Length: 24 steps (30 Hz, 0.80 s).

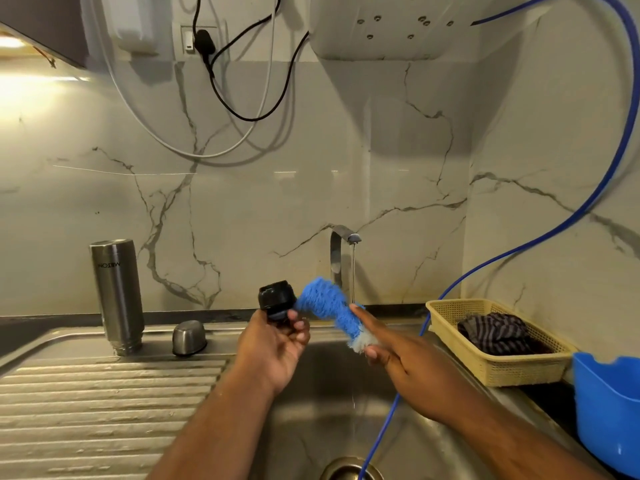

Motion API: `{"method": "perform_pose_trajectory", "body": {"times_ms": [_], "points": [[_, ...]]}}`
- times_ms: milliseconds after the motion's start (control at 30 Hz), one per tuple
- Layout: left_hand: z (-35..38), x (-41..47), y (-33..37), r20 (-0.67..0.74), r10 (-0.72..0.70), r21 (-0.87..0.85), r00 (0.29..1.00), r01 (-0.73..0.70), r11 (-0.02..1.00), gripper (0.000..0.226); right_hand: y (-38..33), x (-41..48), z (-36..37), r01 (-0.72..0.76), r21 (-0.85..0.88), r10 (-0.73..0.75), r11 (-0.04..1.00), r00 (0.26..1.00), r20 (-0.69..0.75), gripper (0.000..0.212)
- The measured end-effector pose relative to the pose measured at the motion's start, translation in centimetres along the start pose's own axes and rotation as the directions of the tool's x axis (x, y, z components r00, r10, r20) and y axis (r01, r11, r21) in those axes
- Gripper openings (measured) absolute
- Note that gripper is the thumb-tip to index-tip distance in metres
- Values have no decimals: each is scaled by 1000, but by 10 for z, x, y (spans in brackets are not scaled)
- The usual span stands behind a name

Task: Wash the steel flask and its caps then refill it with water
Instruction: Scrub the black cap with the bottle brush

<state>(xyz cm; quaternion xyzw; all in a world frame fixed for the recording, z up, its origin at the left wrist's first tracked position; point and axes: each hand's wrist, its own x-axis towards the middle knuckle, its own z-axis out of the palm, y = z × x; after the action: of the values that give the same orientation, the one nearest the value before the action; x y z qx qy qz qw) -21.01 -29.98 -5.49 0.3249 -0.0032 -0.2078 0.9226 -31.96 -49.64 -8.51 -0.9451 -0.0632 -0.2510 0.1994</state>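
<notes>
My left hand (273,344) grips a black inner cap (276,296) above the sink basin (311,427). My right hand (398,355) holds a blue bottle brush (329,306) with a white tip, its index finger stretched along it, and the brush head presses against the cap. The steel flask (117,292) stands upside down on the ribbed drainboard (104,410) at the left. Beside it lies the steel outer cap (188,337). A thin stream of water runs from the tap (343,237) behind the brush.
A yellow plastic basket (485,362) with a striped cloth (495,332) sits right of the sink. A blue tub (606,403) stands at the right edge. A blue hose (391,410) runs down into the drain (349,469). Cables hang on the marble wall.
</notes>
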Motion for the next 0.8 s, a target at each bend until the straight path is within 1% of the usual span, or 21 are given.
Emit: {"method": "perform_pose_trajectory", "body": {"times_ms": [67, 133, 233, 300, 333, 433, 467, 500, 533, 633, 667, 700, 800], "points": [[-4, 2, 3, -56, 11, 39, 998, -9, 999, 34, -2, -1, -3, 54, -46, -55, 997, 998, -22, 61], [-4, -1, 1, -85, 5, 150, 996, 8, 989, 36, -5, -3, -4, 102, -90, -103, 991, 995, -14, 60], [2, -10, -13, -87, -22, 352, 996, 51, 935, 38, -15, -2, -2, 165, -95, -167, 982, 986, -13, 57], [8, -15, -21, -69, -72, 398, 995, 94, 912, 40, -18, -1, -1, 186, -98, -190, 978, 981, -32, 56], [8, -16, -19, -64, -99, 369, 993, 116, 922, 42, -18, 0, -1, 187, -92, -190, 978, 981, -36, 56], [4, -13, 0, -57, -153, 157, 987, 160, 975, 48, -10, -3, -2, 169, -73, -170, 983, 985, -5, 55], [2, -13, 4, -49, -166, 119, 985, 171, 978, 48, -8, -4, -2, 167, -75, -166, 983, 986, 11, 55], [2, -15, 4, -36, -181, 126, 983, 184, 975, 49, -8, -5, -2, 169, -77, -169, 983, 986, 14, 54], [3, -18, 0, -21, -187, 175, 982, 188, 966, 48, -11, -5, -1, 177, -78, -177, 981, 984, 4, 53], [9, -22, -26, -4, -148, 402, 989, 137, 905, 47, -26, 0, 2, 228, -105, -235, 968, 970, -60, 57], [11, -21, -28, -1, -134, 424, 991, 122, 897, 47, -29, 1, 3, 240, -117, -250, 964, 965, -77, 59], [10, -19, -25, 0, -135, 399, 991, 124, 909, 48, -28, 1, 4, 241, -116, -252, 963, 964, -83, 60], [4, -16, -1, 34, -205, 162, 978, 197, 967, 59, -17, -4, 0, 203, -113, -209, 973, 977, -40, 61]]}}
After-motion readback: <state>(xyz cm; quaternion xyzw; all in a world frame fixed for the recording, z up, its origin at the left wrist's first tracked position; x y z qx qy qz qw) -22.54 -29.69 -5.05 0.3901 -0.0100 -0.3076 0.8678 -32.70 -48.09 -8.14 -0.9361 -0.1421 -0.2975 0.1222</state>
